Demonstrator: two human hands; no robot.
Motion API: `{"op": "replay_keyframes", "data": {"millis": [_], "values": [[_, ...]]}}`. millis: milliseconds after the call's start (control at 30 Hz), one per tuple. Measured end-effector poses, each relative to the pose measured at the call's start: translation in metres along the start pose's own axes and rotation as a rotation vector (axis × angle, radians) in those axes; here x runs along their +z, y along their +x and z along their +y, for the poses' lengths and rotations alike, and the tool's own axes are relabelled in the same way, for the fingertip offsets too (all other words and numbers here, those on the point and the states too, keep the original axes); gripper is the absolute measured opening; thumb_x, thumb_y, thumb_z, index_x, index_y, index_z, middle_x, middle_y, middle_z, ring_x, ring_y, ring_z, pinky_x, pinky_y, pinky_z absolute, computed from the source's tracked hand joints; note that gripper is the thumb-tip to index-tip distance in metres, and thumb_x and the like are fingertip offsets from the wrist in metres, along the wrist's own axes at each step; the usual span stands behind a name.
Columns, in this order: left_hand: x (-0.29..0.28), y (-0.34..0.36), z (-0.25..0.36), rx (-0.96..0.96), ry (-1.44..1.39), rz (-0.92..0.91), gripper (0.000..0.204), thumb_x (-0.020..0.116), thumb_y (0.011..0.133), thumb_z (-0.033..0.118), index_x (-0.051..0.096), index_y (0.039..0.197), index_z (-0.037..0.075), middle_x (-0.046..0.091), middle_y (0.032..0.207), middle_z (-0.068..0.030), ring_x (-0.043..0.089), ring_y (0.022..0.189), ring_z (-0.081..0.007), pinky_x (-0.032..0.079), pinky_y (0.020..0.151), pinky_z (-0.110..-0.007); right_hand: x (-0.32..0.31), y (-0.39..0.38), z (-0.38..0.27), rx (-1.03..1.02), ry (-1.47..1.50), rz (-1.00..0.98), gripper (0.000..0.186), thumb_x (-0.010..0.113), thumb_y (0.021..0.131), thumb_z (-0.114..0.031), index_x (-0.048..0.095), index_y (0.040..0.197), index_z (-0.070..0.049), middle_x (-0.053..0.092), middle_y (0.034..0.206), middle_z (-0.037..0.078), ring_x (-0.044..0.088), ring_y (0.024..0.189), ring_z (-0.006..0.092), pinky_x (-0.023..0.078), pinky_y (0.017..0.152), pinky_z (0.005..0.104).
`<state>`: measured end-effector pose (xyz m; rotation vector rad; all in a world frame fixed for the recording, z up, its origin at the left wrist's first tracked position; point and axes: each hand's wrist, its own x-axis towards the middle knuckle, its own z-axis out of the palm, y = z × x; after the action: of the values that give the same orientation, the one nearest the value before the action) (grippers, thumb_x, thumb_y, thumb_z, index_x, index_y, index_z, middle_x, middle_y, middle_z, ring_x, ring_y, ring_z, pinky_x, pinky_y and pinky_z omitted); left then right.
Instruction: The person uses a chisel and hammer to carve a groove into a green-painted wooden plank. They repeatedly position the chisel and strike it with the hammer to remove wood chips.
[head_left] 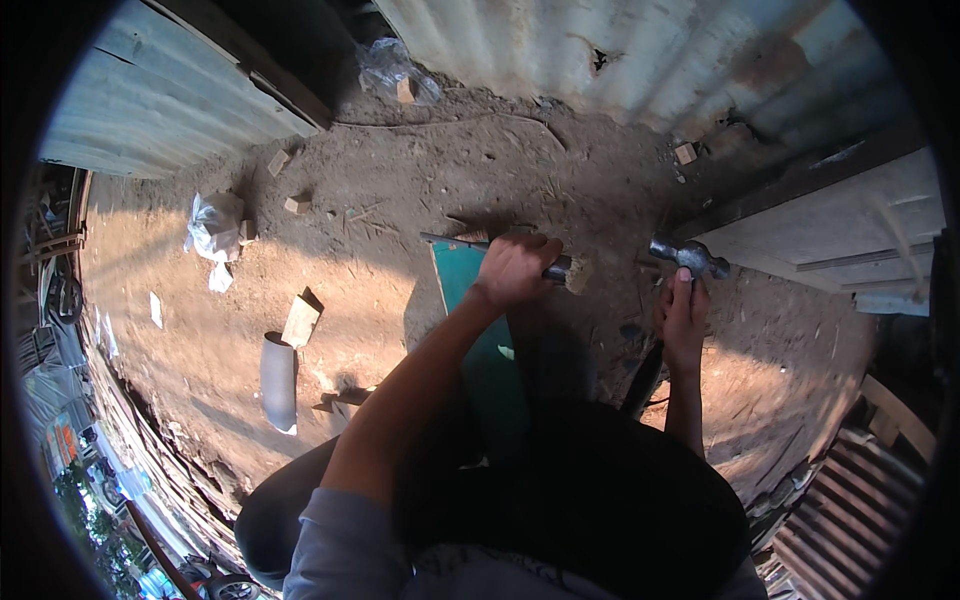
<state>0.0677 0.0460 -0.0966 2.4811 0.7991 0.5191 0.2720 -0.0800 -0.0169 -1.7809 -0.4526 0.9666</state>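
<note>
Past R fingers (684, 288) (gripping) juts hammer hd (696, 258).

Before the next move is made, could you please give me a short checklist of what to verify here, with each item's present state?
1. Hammer in the right hand: ok, gripped just below its head.
2. Chisel-like tool in the left hand: ok, fingers wrapped around it.
3. Hammer head apart from the tool's frayed end: ok, a gap shows between them.
4. Tool's tip seated on the green board: cannot tell, contact is unclear from above.
5. Light on the board: not ok, its near part is in deep shadow.
6. Curved grey piece away from both hands: ok, it lies off to the left.
</note>
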Motion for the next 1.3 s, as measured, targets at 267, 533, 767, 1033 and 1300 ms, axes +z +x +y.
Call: {"op": "replay_keyframes", "data": {"millis": [267,533,767,1033,1300], "values": [[-0.008,-0.009,0.025,0.185,-0.073,-0.103,0.022,0.065,0.069,0.013,0.06,0.09,0.008,0.063,0.077,-0.0099,0.066,0.076,-0.0293,0.052,0.066,-0.04,-0.006,0.002,0.007,-0.032,-0.02,-0.009,0.034,0.042,0.101,-0.041,0.041,0.083,-0.013,0.031,0.056,-0.005,0.026,0.04,0.0036,0.02,0.036,0.0226],[-0.017,0.005,0.047,0.062,-0.102,-0.124,0.029,0.068,0.069,0.015,0.059,0.095,0.006,0.064,0.083,-0.0108,0.066,0.083,-0.0297,0.053,0.071,-0.04,-0.013,-0.005,0.006,-0.054,-0.035,-0.033,0.034,0.042,0.101,-0.041,0.042,0.084,-0.012,0.032,0.056,-0.004,0.027,0.04,0.0036,0.02,0.036,0.022],[-0.016,0.021,0.039,0.005,-0.13,-0.015,0.029,0.069,0.066,0.018,0.058,0.091,0.007,0.063,0.078,-0.0103,0.065,0.079,-0.0295,0.052,0.068,-0.042,-0.014,-0.011,-0.019,-0.051,-0.02,0.041,0.033,0.043,0.101,-0.041,0.043,0.085,-0.012,0.031,0.057,-0.004,0.027,0.039,0.0037,0.02,0.035,0.0217],[-0.018,0.038,0.041,-0.097,-0.209,0.111,0.016,0.062,0.067,0.013,0.057,0.081,0.006,0.061,0.073,-0.014,0.063,0.072,-0.0348,0.05,0.063,-0.046,-0.019,-0.012,-0.029,-0.103,0.004,0.008,0.034,0.043,0.101,-0.041,0.044,0.088,-0.01,0.031,0.058,-0.004,0.026,0.039,0.0042,0.02,0.035,0.0221],[-0.018,0.06,0.033,-0.282,-0.137,0.099,0.025,0.066,0.072,0.018,0.057,0.093,0.006,0.066,0.084,-0.016,0.066,0.081,-0.0353,0.052,0.072,-0.045,-0.021,-0.011,-0.033,-0.08,0.011,0.055,0.033,0.042,0.102,-0.041,0.044,0.088,-0.011,0.031,0.058,-0.004,0.025,0.039,0.0036,0.02,0.035,0.0217]]}}
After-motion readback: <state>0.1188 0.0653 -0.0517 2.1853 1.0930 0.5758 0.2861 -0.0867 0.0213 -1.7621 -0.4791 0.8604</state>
